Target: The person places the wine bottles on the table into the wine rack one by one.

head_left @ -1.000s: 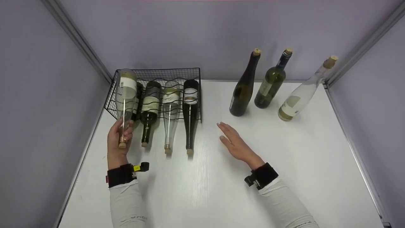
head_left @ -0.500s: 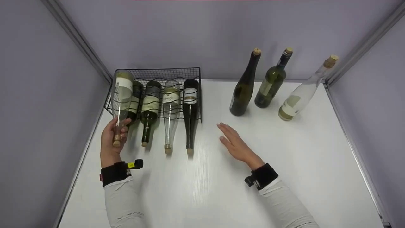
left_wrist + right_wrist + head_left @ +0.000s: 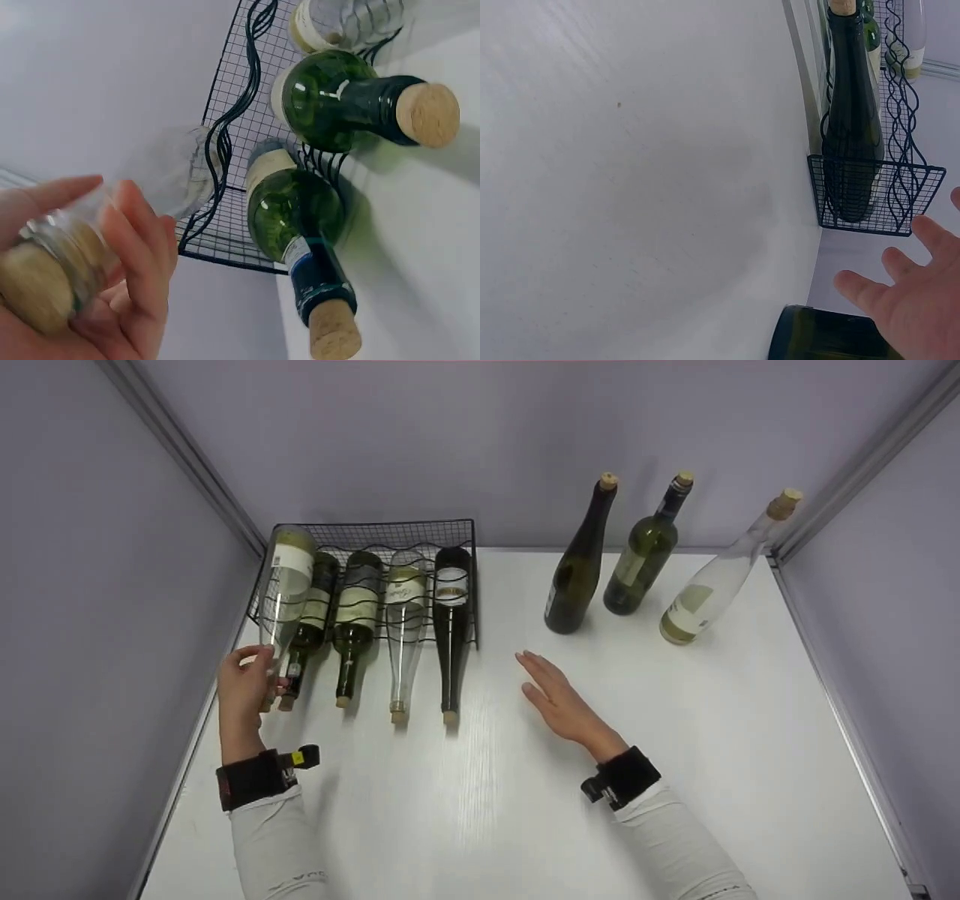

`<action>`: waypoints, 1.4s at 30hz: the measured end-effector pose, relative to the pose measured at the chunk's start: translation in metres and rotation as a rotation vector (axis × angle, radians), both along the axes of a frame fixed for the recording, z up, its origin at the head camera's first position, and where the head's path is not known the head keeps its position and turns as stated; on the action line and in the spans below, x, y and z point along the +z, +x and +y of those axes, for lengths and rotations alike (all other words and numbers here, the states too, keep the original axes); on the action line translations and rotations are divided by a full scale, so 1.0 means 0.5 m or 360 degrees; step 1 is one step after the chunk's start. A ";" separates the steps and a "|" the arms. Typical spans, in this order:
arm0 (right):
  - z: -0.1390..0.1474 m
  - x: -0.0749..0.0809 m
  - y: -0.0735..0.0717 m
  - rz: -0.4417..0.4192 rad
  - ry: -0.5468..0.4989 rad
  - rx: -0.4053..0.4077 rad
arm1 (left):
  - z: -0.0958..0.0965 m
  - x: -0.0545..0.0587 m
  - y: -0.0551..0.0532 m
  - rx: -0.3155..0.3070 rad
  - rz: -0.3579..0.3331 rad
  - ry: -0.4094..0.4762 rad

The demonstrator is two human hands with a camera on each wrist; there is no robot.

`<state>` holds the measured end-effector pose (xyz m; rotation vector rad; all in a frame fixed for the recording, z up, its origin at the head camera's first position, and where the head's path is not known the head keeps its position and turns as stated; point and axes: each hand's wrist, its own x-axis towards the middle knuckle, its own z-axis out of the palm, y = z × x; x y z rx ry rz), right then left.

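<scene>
My left hand (image 3: pixel 244 682) holds the corked neck of a clear glass bottle (image 3: pixel 291 566) with a white label. In the left wrist view, curled fingers (image 3: pixel 139 247) surround the neck beside its cork (image 3: pixel 34 289). The bottle's base reaches over the left end of a black wire rack (image 3: pixel 390 532); whether it rests on the upper wavy wires, I cannot tell. Beneath and right of it, a green bottle (image 3: pixel 309 622) lies in the rack, cork toward me. My right hand (image 3: pixel 562 705) hovers over the table, fingers straight, holding nothing.
Also lying in the rack are another green bottle (image 3: pixel 356 611), a clear bottle (image 3: pixel 405 592) and a dark bottle (image 3: pixel 451 615). To the right stand a brown bottle (image 3: pixel 576 577), a green bottle (image 3: pixel 641 559) and a clear bottle (image 3: pixel 705 604). Grey walls border the white table (image 3: pixel 465 810).
My left hand has moved left with the clear bottle, and its hold on the neck has turned. The green bottle's neck beneath has come into view. My right hand stays put.
</scene>
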<state>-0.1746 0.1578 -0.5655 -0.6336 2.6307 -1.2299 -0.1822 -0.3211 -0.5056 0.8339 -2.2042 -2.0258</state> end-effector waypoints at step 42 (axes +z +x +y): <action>-0.024 0.007 -0.006 0.0086 0.0090 0.0054 | 0.032 -0.030 -0.015 0.0055 -0.0027 -0.1250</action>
